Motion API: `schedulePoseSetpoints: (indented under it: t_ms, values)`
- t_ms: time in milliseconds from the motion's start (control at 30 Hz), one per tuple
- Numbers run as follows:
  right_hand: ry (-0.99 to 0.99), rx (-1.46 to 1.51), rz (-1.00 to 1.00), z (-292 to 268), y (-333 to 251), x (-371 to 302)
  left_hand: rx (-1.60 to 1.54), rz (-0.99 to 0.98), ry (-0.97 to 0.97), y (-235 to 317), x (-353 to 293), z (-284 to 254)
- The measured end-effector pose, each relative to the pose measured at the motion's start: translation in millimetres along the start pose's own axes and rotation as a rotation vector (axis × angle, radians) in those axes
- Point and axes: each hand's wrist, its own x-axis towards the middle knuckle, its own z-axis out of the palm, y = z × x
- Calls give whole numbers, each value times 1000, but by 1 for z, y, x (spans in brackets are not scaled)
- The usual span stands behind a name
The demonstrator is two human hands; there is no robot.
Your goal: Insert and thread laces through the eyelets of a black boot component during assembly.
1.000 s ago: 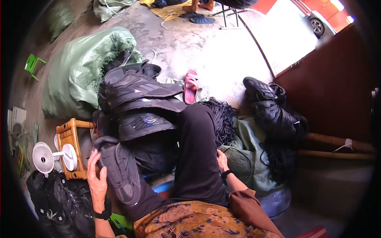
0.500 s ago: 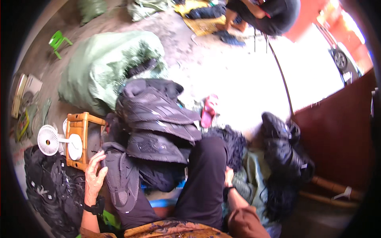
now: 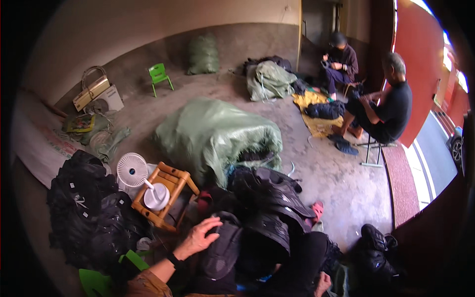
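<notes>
A dark shoe upper (image 3: 220, 252) with a mesh toe lies along my left thigh. My left hand (image 3: 199, 238) rests at its upper end, fingers stretched out and touching its edge without gripping. More black shoe uppers (image 3: 269, 210) are heaped in front of my knees, their curved edges overlapping. Down beside my right leg, my right hand (image 3: 323, 284) shows only in part near the lower edge. Its fingers are dark and partly hidden, so whether it holds anything cannot be made out.
A bamboo stool (image 3: 170, 190) carries a white fan (image 3: 132, 170) at left, beside a black pile (image 3: 94, 213). A large green sack (image 3: 208, 133) lies ahead. Two people sit at far right, one on a folding stool (image 3: 373, 151). Black bundles (image 3: 378, 257) stand at right.
My view has tilted up, bringing the back wall and both seated people into sight. My left hand stays at the shoe upper; my right hand appears lower in the picture.
</notes>
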Motion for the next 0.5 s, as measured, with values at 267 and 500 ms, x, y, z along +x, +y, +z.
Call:
schedulePoseSetpoints:
  t_ms: [267, 500]
  values:
    - [69, -516, -1041, -16, -56, 11, 46, 162, 64, 21, -9, 6]
    - [-438, -259, -620, 42, -215, -168, -186, 286, 13, 123, -37, -18]
